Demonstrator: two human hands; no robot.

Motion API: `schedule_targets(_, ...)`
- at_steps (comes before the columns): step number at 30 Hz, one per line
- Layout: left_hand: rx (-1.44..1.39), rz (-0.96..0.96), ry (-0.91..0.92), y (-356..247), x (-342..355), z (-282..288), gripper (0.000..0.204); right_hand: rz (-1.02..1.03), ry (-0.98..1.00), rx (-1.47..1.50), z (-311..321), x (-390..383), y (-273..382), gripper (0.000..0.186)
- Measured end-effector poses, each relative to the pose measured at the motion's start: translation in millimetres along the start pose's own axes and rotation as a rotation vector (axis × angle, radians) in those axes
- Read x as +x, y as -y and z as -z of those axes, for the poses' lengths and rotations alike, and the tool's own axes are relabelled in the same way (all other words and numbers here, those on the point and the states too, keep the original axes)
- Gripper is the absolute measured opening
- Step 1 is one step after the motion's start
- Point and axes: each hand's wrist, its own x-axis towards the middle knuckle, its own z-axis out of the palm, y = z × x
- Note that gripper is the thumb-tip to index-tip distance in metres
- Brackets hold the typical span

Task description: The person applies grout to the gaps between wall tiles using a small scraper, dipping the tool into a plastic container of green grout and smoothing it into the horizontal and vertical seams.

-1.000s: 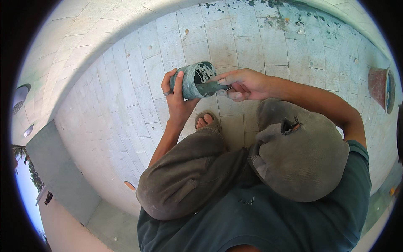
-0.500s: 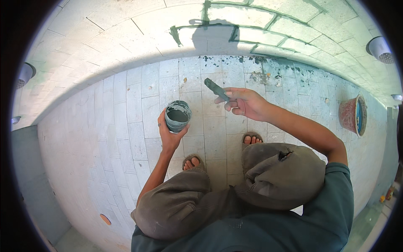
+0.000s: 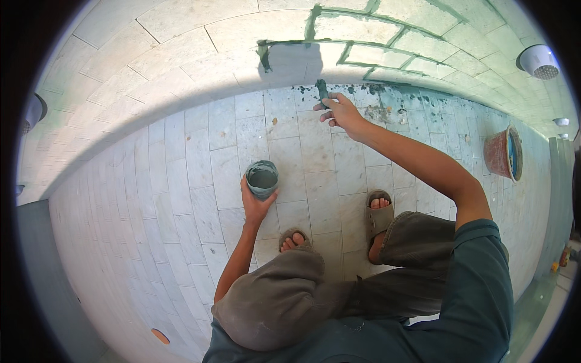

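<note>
My left hand point(image 3: 258, 209) is wrapped round a small round tub point(image 3: 262, 193), its inside smeared with dark green-grey paste point(image 3: 262, 178). It is held above the tiled floor in front of my left foot. My right arm reaches forward, and my right hand point(image 3: 344, 115) grips a short flat spatula point(image 3: 322, 92) coated in the same paste. The spatula's tip points up at the foot of the pale tiled wall point(image 3: 357, 27); whether it touches the wall I cannot tell. Dark green paste point(image 3: 311, 27) lines several tile joints there. Joints farther left carry no dark paste.
A reddish bucket point(image 3: 496, 152) with something blue inside stands at the right. Round pale fixtures point(image 3: 540, 62) sit along the wall on both sides. Dark paste spatters point(image 3: 375, 89) lie along the wall's foot. My sandalled feet point(image 3: 379, 209) are on the floor tiles point(image 3: 318, 187).
My right hand has moved forward with the spatula, up toward the wall, and the spatula has turned more upright. The tub sits slightly lower in view. My right leg has shifted to the right.
</note>
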Motion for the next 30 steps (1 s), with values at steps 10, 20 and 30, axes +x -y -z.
schedule_targets(10,-0.051,0.001,-0.074,7,-9,-3,0.086,0.28,-0.762,0.27,-51,65,-23,0.033)
schedule_targets(20,-0.089,0.021,-0.051,12,-9,-3,0.086,0.394,-1.012,-0.132,-57,89,-9,0.03)
schedule_targets(30,-0.073,0.014,-0.041,16,-8,-8,0.087,0.503,-0.812,-0.262,-67,86,-11,0.029)
